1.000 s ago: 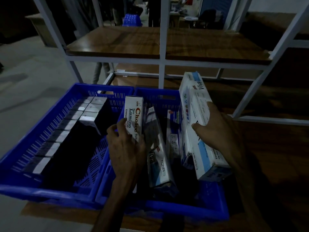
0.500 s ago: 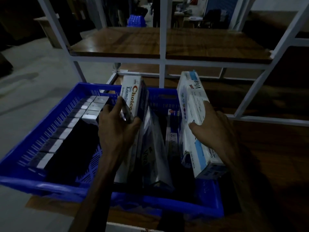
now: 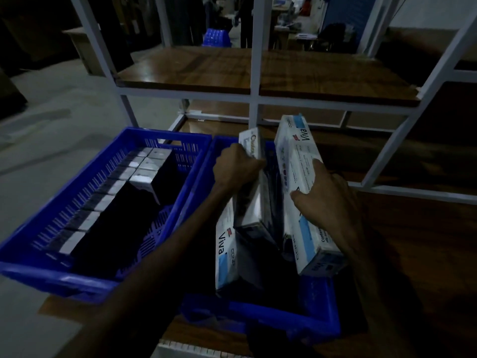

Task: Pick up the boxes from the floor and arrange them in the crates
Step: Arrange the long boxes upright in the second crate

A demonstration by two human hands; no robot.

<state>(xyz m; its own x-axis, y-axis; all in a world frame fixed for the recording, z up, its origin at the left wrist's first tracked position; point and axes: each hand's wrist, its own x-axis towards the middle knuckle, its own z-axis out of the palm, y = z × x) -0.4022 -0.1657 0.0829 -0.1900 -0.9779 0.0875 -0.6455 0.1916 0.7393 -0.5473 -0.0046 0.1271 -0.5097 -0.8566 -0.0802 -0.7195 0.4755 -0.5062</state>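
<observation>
Fingers on boxes in right crate

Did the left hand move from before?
Yes. The left hand went away from the near rim of the right crate, toward its far end, carrying the Choice box.

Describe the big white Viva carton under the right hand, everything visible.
The long white cardboard Viva carton has light-blue panels, small print, a row of coloured dots and a dark end flap. It stands tilted on its long side at the right edge of the right-hand blue plastic crate, its far end raised above the rim and its near end overhanging the crate's right wall. The right hand lies flat on its top face, fingers spread. It looks closed and undamaged.
</observation>
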